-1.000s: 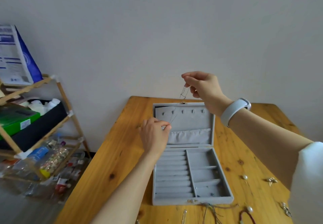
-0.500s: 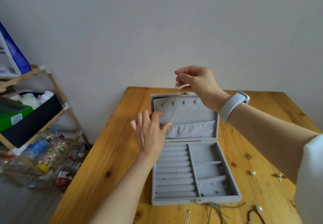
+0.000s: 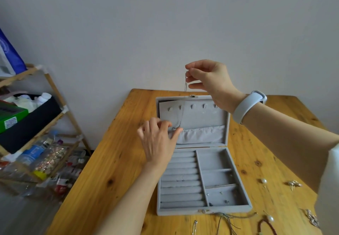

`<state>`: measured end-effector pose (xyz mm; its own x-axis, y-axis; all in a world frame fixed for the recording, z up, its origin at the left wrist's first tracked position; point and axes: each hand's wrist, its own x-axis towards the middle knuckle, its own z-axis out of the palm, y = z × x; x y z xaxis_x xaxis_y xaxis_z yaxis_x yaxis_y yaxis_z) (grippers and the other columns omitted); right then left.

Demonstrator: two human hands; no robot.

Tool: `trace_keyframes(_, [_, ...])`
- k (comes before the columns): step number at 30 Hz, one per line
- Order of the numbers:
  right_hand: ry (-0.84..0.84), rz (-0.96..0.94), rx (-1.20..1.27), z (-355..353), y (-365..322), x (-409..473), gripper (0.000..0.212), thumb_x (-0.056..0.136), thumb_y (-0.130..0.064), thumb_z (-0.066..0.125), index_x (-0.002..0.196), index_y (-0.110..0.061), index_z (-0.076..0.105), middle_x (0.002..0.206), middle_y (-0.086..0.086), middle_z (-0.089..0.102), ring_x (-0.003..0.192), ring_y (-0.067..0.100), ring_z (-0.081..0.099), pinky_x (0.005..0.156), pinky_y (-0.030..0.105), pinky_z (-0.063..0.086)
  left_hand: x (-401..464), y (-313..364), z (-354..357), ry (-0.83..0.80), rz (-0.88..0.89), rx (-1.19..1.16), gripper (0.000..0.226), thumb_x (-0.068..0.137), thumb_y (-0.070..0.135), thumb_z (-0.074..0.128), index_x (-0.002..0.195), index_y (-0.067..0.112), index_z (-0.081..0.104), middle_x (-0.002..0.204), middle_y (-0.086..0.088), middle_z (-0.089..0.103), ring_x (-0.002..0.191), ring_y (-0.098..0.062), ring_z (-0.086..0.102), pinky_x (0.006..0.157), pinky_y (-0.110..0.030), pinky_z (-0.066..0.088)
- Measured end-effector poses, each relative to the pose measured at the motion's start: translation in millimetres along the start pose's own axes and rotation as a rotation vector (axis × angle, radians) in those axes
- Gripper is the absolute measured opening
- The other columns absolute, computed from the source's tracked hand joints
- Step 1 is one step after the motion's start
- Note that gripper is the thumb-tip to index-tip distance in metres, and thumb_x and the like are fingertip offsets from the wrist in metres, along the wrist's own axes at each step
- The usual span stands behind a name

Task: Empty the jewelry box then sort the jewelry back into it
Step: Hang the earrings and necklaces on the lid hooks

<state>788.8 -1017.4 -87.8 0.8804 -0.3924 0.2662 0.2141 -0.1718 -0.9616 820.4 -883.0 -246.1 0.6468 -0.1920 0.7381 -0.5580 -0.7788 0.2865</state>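
Observation:
A grey velvet jewelry box (image 3: 238, 194) lies open on the wooden table (image 3: 113, 170), its lid leaning back with small hooks and a gathered pocket. My right hand (image 3: 209, 80) is raised above the lid and pinches the top of a thin silver necklace (image 3: 183, 106) that hangs down in front of the lid. My left hand (image 3: 159, 139) holds the chain's lower end by the pocket's left edge, between thumb and fingertips. Tiny earrings lie in the box's front right compartment (image 3: 222, 196).
Loose jewelry lies on the table in front of and to the right of the box: pearl earrings (image 3: 264, 181), a silver brooch (image 3: 294, 183), a dark bead bracelet (image 3: 264, 225), cord pieces (image 3: 227, 220). A wooden shelf (image 3: 55, 91) with bottles and boxes stands to the left.
My right hand shifted left and lifted the chain's top. My left hand went from open fingers near the lid to pinching the chain's lower end at the pocket.

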Motion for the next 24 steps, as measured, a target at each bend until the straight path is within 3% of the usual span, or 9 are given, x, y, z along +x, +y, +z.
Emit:
trace_keyframes(6, [-0.038,0.029,-0.107,-1.8,9.0,-5.3,0.022,0.086,0.002,0.050,0.081,-0.015,0.062,0.072,0.001,0.060,0.064,0.009,0.057,0.052,0.016,0.052,-7.3,0.8,3.1,-0.028,-0.022,-0.011,0.016,0.070,0.034,0.076,0.074,0.020,0.069,0.081,-0.003,0.051,0.082,-0.017,0.041,0.076,-0.034,0.025])
trace_keyframes(12, [0.018,0.016,-0.170,-8.3,8.7,-4.0,0.021,0.086,0.001,0.048,0.086,-0.015,0.063,0.073,-0.004,0.061,0.061,0.008,0.051,0.044,0.013,0.043,-3.6,2.1,2.6,0.025,-0.026,0.034,0.026,0.081,0.039,0.059,0.070,0.017,0.070,0.077,-0.003,0.051,0.080,-0.016,0.038,0.076,-0.035,0.025])
trace_keyframes(19, [0.045,0.016,-0.155,-12.2,7.8,-4.4,0.021,0.087,-0.001,0.048,0.086,-0.016,0.063,0.075,-0.003,0.062,0.062,0.008,0.052,0.046,0.012,0.044,-0.2,4.6,1.0,-0.030,-0.051,0.080,0.025,0.073,0.039,0.073,0.065,0.016,0.069,0.076,-0.003,0.053,0.078,-0.022,0.047,0.078,-0.038,0.026])
trace_keyframes(24, [0.038,0.017,-0.156,-11.6,8.4,-4.3,0.020,0.086,0.000,0.049,0.089,-0.014,0.063,0.074,-0.003,0.061,0.063,0.008,0.052,0.046,0.013,0.044,-5.0,3.4,0.6,-0.029,-0.051,0.067,0.022,0.075,0.038,0.065,0.067,0.018,0.069,0.078,-0.002,0.052,0.080,-0.020,0.045,0.080,-0.038,0.026])
